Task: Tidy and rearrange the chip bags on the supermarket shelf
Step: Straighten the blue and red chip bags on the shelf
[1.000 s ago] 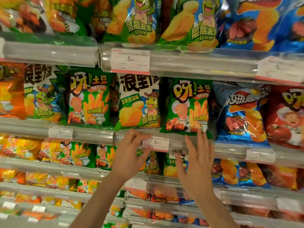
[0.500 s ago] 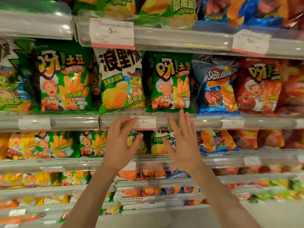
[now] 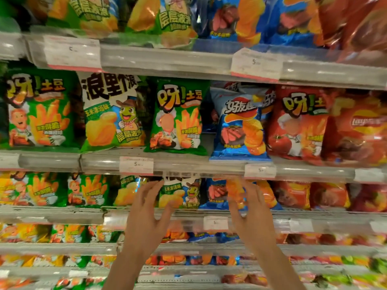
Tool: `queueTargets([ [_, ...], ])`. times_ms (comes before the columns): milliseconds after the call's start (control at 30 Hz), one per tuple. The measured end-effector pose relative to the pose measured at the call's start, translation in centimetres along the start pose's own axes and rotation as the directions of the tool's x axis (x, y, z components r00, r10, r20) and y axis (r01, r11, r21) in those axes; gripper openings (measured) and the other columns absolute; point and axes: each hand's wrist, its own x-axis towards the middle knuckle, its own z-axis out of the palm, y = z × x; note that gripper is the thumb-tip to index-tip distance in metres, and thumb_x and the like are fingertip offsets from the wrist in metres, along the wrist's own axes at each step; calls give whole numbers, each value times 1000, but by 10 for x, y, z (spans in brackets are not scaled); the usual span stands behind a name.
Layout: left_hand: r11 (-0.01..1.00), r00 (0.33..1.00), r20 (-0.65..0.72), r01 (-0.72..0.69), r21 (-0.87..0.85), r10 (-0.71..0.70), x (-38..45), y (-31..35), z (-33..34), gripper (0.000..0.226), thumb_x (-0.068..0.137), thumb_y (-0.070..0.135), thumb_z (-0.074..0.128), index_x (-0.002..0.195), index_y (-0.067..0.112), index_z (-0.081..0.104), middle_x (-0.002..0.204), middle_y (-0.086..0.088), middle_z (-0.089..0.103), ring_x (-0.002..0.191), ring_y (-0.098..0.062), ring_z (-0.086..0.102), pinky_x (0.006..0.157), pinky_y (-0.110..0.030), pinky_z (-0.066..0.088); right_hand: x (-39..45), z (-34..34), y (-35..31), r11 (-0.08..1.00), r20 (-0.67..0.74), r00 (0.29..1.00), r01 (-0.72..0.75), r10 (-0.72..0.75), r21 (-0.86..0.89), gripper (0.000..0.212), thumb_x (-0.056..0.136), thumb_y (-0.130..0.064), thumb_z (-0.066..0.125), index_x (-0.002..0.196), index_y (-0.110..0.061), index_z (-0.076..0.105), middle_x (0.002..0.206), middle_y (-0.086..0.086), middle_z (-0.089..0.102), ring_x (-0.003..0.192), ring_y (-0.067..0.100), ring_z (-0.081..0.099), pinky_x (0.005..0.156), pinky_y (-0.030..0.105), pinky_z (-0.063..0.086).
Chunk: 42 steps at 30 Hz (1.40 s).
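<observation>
Chip bags fill several shelf rows. On the middle row stand a green fries bag [image 3: 37, 110], a white-and-green frog bag [image 3: 111, 111], another green fries bag [image 3: 178, 116], a blue bag [image 3: 240, 126] and a red fries bag [image 3: 297, 122]. On the row below, a smaller frog bag [image 3: 181, 193] stands between my two raised hands. My left hand [image 3: 146, 218] is just left of it, fingers spread and holding nothing. My right hand [image 3: 249, 214] is open in front of a small blue bag [image 3: 215, 193], holding nothing. Whether either hand touches a bag is unclear.
Clear plastic shelf rails with white price tags [image 3: 136, 165] run across each row. A red Lay's bag [image 3: 358, 130] leans at the far right. Green and blue bags [image 3: 163, 19] hang over the top rail. Lower rows hold several small bags, blurred.
The view has shifted right and up along the shelf. Both hands have dropped from the middle row's rail to the row beneath, now flanking the small frog bag.
</observation>
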Motion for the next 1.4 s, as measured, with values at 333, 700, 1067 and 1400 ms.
queueTargets([
  [333, 951, 961, 49, -277, 140, 273, 44, 128, 115, 40, 95, 32, 63, 133, 21, 59, 122, -1, 57, 113, -19, 53, 98, -27, 41, 45, -108, 105, 999, -10, 999, -31, 31, -18, 50, 95, -42, 56, 141, -25, 48, 92, -3, 64, 70, 10, 59, 56, 33, 51],
  [700, 890, 918, 61, -395, 228, 392, 75, 125, 141, 32, 89, 31, 73, 120, 21, 68, 101, 1, 57, 93, -18, 56, 80, -34, 50, 101, -132, 97, 991, -7, 992, 126, -126, 41, 43, 95, -25, 63, 136, -23, 51, 107, -7, 60, 85, 8, 58, 76, 37, 56],
  [1067, 946, 945, 125, -313, 87, 301, 83, 124, 134, 35, 88, 37, 65, 122, 29, 66, 102, 10, 54, 95, -9, 56, 80, -35, 53, 205, -104, 22, 975, 367, 926, 0, -83, 221, 89, 89, -45, 71, 158, -29, 17, 146, -2, 52, 131, 19, 52, 107, 34, 44],
  [1400, 946, 942, 132, -318, 65, 308, 83, 124, 132, 36, 88, 40, 60, 122, 29, 67, 101, 9, 56, 95, -7, 53, 80, -28, 51, 203, -89, 18, 949, 240, 966, 19, -98, 314, 106, 72, -20, 88, 155, -38, 25, 140, 3, 36, 126, 13, 39, 98, 21, 31],
])
